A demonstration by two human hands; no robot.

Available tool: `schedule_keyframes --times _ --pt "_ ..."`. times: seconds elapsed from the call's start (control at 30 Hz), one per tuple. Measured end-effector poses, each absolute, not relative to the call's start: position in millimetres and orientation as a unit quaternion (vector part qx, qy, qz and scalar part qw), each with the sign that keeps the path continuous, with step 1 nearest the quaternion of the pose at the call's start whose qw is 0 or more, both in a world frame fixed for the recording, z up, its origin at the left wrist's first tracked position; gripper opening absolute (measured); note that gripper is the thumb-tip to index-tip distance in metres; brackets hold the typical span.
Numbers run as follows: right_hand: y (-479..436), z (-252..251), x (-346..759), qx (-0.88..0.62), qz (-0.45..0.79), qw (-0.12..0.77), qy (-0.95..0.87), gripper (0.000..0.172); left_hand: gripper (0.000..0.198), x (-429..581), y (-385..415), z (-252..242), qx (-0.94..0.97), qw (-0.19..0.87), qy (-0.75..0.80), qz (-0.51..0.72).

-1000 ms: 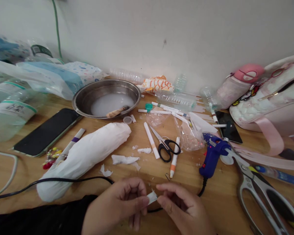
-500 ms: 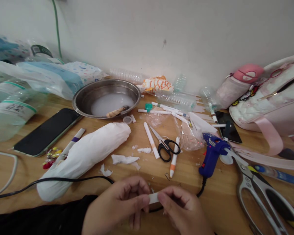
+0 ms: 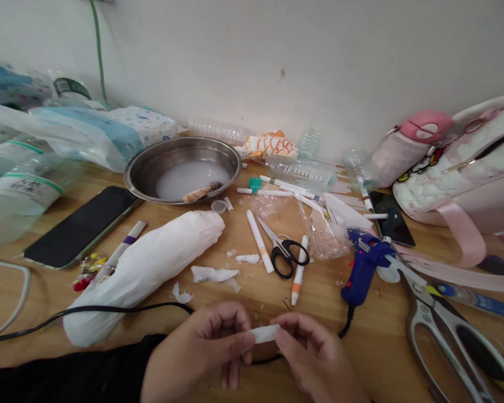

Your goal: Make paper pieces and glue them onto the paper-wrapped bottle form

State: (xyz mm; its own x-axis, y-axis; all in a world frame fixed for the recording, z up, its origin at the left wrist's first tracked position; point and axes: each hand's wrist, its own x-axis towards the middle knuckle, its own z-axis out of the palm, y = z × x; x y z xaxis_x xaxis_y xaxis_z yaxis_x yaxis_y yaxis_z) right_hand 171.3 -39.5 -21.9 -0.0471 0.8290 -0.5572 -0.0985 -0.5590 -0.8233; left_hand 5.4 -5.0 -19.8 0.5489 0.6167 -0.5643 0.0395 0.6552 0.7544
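Observation:
My left hand (image 3: pixel 201 350) and my right hand (image 3: pixel 315 358) meet at the near edge of the wooden table (image 3: pixel 243 291). Between their fingertips they pinch a small white paper strip (image 3: pixel 264 333), each hand on one end. A long bundle wrapped in white paper (image 3: pixel 143 268) lies just beyond my left hand, with torn white scraps (image 3: pixel 212 273) beside it. A black cable (image 3: pixel 109 309) runs under my hands. A blue glue gun (image 3: pixel 363 266) stands to the right of my right hand.
A steel bowl (image 3: pixel 182 168) with milky liquid sits at the back. Small scissors (image 3: pixel 283 249), markers (image 3: pixel 259 240), large shears (image 3: pixel 441 324), a phone (image 3: pixel 82 226), plastic bottles (image 3: pixel 21 190), plastic bags and a pink bag (image 3: pixel 466 173) crowd the table.
My right fingers closed in on the paper strip and drew it out a little longer between the two hands. Everything else on the table stayed put.

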Motion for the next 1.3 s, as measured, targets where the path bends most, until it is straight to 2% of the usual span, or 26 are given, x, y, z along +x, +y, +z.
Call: schedule_keyframes --times 0.13,0.23,0.3,0.4,0.47,0.73,0.9,1.17,1.3 --pt "-40.2 -21.9 171.9 -0.596 0.656 0.339 -0.314 0.035 0.028 4.0 -10.5 -18.9 0.434 0.755 0.443 0.216" --pt "-40.2 -18.8 172.0 -0.607 0.655 0.325 -0.311 0.037 0.039 -0.3 -15.4 -14.9 0.596 0.609 0.463 0.242" --pt "-40.8 -16.4 170.5 -0.606 0.660 0.317 -0.312 0.039 0.032 -3.0 -15.9 -11.3 0.695 0.517 0.454 0.208" --pt "-42.5 -13.2 166.5 -0.607 0.637 0.332 -0.341 0.039 0.013 -4.9 -13.3 -7.6 0.748 0.465 0.441 0.174" --pt "-43.6 -11.8 164.1 -0.610 0.610 0.348 -0.367 0.038 0.006 -5.1 -11.5 -6.9 0.756 0.458 0.436 0.168" --pt "-46.0 -13.0 162.9 -0.611 0.591 0.340 -0.402 0.031 0.009 -5.1 -11.0 -5.5 0.783 0.413 0.422 0.195" --pt "-48.2 -15.9 163.6 -0.601 0.580 0.342 -0.430 0.029 0.004 -3.5 -8.4 -4.2 0.773 0.447 0.409 0.187" --pt "-48.4 -17.8 164.1 -0.591 0.577 0.344 -0.447 0.028 0.019 0.0 -3.9 -1.8 0.720 0.516 0.432 0.172" --pt "-47.2 -19.4 164.8 -0.580 0.605 0.363 -0.407 0.025 0.020 1.5 -1.7 -1.4 0.686 0.542 0.465 0.139"
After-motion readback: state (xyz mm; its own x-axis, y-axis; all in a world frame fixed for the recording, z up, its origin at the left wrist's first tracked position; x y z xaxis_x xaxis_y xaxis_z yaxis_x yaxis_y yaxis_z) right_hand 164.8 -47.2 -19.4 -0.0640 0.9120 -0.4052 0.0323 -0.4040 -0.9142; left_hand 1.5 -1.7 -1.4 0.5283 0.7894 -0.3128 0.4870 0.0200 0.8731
